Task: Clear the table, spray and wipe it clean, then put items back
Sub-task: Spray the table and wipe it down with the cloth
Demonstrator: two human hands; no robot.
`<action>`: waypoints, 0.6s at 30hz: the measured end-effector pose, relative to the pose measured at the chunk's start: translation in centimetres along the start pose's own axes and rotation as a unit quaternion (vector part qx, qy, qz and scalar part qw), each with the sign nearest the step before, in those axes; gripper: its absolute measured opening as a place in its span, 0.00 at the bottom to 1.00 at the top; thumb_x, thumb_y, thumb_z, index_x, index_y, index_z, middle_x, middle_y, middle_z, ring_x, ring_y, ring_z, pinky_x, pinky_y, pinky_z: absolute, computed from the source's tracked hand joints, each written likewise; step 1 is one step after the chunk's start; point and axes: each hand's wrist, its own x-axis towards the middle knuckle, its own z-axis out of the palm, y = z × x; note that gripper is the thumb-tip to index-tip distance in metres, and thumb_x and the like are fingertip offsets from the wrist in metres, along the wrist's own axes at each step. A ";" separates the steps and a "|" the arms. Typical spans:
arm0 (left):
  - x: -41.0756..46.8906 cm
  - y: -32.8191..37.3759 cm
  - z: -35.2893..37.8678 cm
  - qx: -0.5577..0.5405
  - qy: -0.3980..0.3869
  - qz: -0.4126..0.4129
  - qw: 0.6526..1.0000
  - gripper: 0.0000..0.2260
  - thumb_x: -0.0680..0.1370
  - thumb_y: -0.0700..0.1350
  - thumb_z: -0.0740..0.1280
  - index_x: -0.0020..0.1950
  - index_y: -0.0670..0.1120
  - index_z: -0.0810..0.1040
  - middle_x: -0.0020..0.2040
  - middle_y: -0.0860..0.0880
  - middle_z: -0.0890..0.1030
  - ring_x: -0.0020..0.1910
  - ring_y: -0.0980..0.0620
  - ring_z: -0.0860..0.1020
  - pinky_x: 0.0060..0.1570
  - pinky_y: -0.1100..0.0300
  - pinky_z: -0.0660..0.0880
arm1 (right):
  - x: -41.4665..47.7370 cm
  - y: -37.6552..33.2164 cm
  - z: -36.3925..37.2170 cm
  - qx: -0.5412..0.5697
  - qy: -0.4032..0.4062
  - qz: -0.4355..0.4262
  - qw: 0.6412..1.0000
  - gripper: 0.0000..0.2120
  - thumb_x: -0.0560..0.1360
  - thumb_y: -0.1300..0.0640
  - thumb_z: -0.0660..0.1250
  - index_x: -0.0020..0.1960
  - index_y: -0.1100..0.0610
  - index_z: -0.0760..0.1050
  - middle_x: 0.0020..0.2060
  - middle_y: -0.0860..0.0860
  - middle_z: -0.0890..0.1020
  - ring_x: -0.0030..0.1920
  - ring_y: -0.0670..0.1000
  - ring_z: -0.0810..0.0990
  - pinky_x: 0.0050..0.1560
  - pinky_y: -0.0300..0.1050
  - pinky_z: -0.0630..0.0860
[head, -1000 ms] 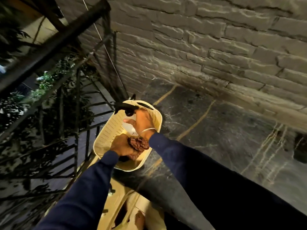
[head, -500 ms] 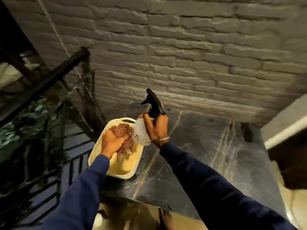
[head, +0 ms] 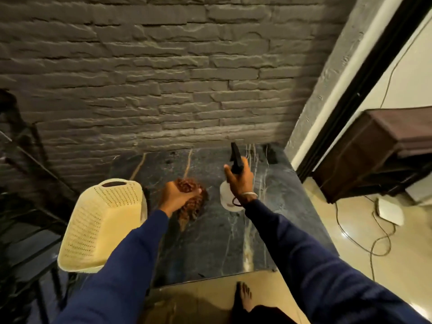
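The dark marble table (head: 210,242) stands against a grey brick wall. My left hand (head: 174,195) grips a reddish-brown cloth (head: 194,204) and holds it over the table's middle, the cloth hanging below my fist. My right hand (head: 240,181) is closed around the neck of a white spray bottle (head: 226,197) with a black trigger head (head: 235,157), held upright above the table's right half. A cream perforated basket (head: 98,230) sits at the table's left edge and looks empty.
Black metal railing (head: 28,164) runs along the left. A dark wooden cabinet (head: 374,155) stands right of a black door frame, with a white box (head: 390,212) and cables on the beige floor. My bare foot (head: 244,298) is near the table's front edge.
Both hands came out of the basket and moved right over the table, the left with the cloth, the right with the spray bottle. The view swung right.
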 end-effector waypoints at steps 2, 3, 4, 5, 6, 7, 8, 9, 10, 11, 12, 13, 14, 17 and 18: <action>1.3 -1.6 3.2 -0.021 -0.030 -0.021 0.999 0.40 0.48 0.69 0.80 0.51 0.44 0.84 0.47 0.48 0.86 0.47 0.50 0.85 0.52 0.50 0.82 | 0.3 2.8 -2.2 -0.009 -0.020 -0.003 1.000 0.17 0.76 0.54 0.70 0.62 0.58 0.72 0.40 0.48 0.75 0.36 0.46 0.74 0.40 0.42 0.70; 1.7 -2.2 4.6 -0.036 -0.046 -0.043 0.997 0.40 0.49 0.66 0.82 0.52 0.44 0.83 0.48 0.48 0.86 0.48 0.50 0.85 0.53 0.50 0.82 | 0.4 3.9 -3.2 -0.015 -0.039 -0.008 0.999 0.21 0.76 0.53 0.71 0.67 0.56 0.71 0.45 0.47 0.77 0.37 0.42 0.74 0.41 0.39 0.72; 2.5 -3.6 5.8 -0.052 -0.064 -0.067 0.994 0.40 0.50 0.63 0.83 0.55 0.44 0.82 0.50 0.47 0.85 0.49 0.49 0.84 0.53 0.49 0.82 | 0.2 4.7 -4.1 -0.018 -0.061 -0.010 0.998 0.25 0.76 0.52 0.70 0.71 0.52 0.69 0.51 0.46 0.78 0.39 0.38 0.74 0.43 0.36 0.73; 3.6 -4.7 7.6 -0.070 -0.082 -0.093 0.990 0.42 0.50 0.62 0.84 0.58 0.44 0.80 0.52 0.46 0.85 0.51 0.48 0.84 0.54 0.49 0.82 | 0.5 5.9 -5.1 -0.021 -0.075 -0.007 0.997 0.28 0.76 0.52 0.70 0.74 0.49 0.66 0.56 0.45 0.78 0.42 0.36 0.75 0.46 0.32 0.74; 3.6 -4.6 8.7 -0.087 -0.099 -0.118 0.984 0.45 0.48 0.61 0.85 0.59 0.43 0.79 0.54 0.45 0.85 0.52 0.47 0.84 0.55 0.47 0.82 | 0.6 6.6 -5.9 -0.025 -0.084 -0.004 0.996 0.29 0.76 0.51 0.70 0.75 0.45 0.64 0.59 0.44 0.78 0.44 0.35 0.76 0.48 0.28 0.73; 4.0 -5.0 9.9 -0.112 -0.116 -0.139 0.977 0.46 0.47 0.59 0.86 0.60 0.42 0.79 0.55 0.43 0.85 0.52 0.46 0.84 0.55 0.46 0.81 | 0.7 7.4 -6.5 -0.028 -0.085 0.003 0.996 0.28 0.76 0.51 0.70 0.73 0.42 0.64 0.60 0.45 0.79 0.45 0.35 0.77 0.49 0.25 0.72; 4.1 -4.7 11.3 -0.135 -0.125 -0.152 0.971 0.43 0.51 0.55 0.87 0.61 0.41 0.79 0.56 0.41 0.85 0.53 0.44 0.84 0.56 0.44 0.81 | 1.2 8.5 -7.2 -0.030 -0.078 0.017 0.996 0.26 0.76 0.51 0.70 0.71 0.41 0.65 0.60 0.46 0.79 0.47 0.37 0.77 0.50 0.26 0.72; 3.9 -4.0 12.3 -0.149 -0.130 -0.166 0.966 0.36 0.58 0.49 0.86 0.61 0.40 0.79 0.56 0.39 0.84 0.54 0.42 0.84 0.57 0.42 0.80 | 1.4 9.5 -7.6 -0.027 -0.070 0.029 0.997 0.24 0.76 0.50 0.70 0.69 0.40 0.66 0.59 0.46 0.80 0.48 0.39 0.79 0.53 0.32 0.75; 3.7 -2.8 13.4 -0.166 -0.129 -0.175 0.962 0.27 0.65 0.44 0.83 0.60 0.38 0.80 0.56 0.38 0.84 0.55 0.41 0.83 0.58 0.42 0.79 | 2.0 10.6 -8.0 -0.025 -0.067 0.043 0.996 0.23 0.75 0.49 0.70 0.67 0.41 0.68 0.57 0.46 0.81 0.49 0.43 0.80 0.54 0.41 0.78; 4.1 -2.3 14.6 -0.181 -0.126 -0.184 0.958 0.20 0.69 0.39 0.79 0.59 0.37 0.81 0.55 0.37 0.84 0.54 0.41 0.83 0.58 0.42 0.79 | 2.6 11.8 -8.2 -0.019 -0.068 0.054 0.996 0.21 0.75 0.49 0.71 0.66 0.42 0.69 0.54 0.45 0.81 0.48 0.45 0.81 0.53 0.49 0.79; 4.7 -2.1 16.0 -0.196 -0.131 -0.191 0.953 0.16 0.72 0.37 0.76 0.58 0.37 0.81 0.53 0.38 0.85 0.52 0.42 0.84 0.57 0.44 0.80 | 3.4 13.0 -8.4 -0.014 -0.074 0.061 0.995 0.21 0.75 0.49 0.71 0.65 0.44 0.70 0.52 0.43 0.81 0.47 0.45 0.82 0.51 0.53 0.79; 5.1 -1.6 17.2 -0.212 -0.138 -0.198 0.947 0.13 0.74 0.37 0.74 0.58 0.38 0.81 0.51 0.39 0.86 0.50 0.44 0.85 0.53 0.47 0.82 | 4.1 13.7 -8.5 -0.009 -0.084 0.060 0.995 0.21 0.75 0.49 0.71 0.66 0.44 0.70 0.50 0.41 0.80 0.45 0.42 0.81 0.49 0.51 0.79; 5.5 -1.3 18.1 -0.224 -0.146 -0.203 0.942 0.12 0.74 0.37 0.73 0.57 0.39 0.82 0.49 0.41 0.87 0.48 0.46 0.85 0.49 0.52 0.83 | 4.6 14.1 -8.6 -0.014 -0.092 0.053 0.994 0.23 0.75 0.49 0.71 0.68 0.42 0.68 0.48 0.38 0.80 0.43 0.39 0.80 0.47 0.46 0.78; 7.1 -1.1 20.9 -0.257 -0.138 -0.219 0.931 0.10 0.76 0.39 0.72 0.56 0.42 0.82 0.50 0.44 0.87 0.49 0.48 0.85 0.48 0.55 0.82 | 6.9 14.8 -8.7 -0.035 -0.101 0.033 0.994 0.29 0.77 0.53 0.69 0.74 0.44 0.63 0.43 0.39 0.77 0.39 0.43 0.79 0.42 0.41 0.75; 7.5 -1.4 21.6 -0.264 -0.134 -0.225 0.928 0.11 0.76 0.40 0.73 0.58 0.42 0.82 0.52 0.43 0.86 0.52 0.46 0.85 0.51 0.53 0.82 | 7.4 14.7 -8.7 -0.036 -0.091 0.033 0.995 0.29 0.76 0.53 0.70 0.74 0.46 0.64 0.42 0.42 0.77 0.38 0.45 0.79 0.42 0.43 0.76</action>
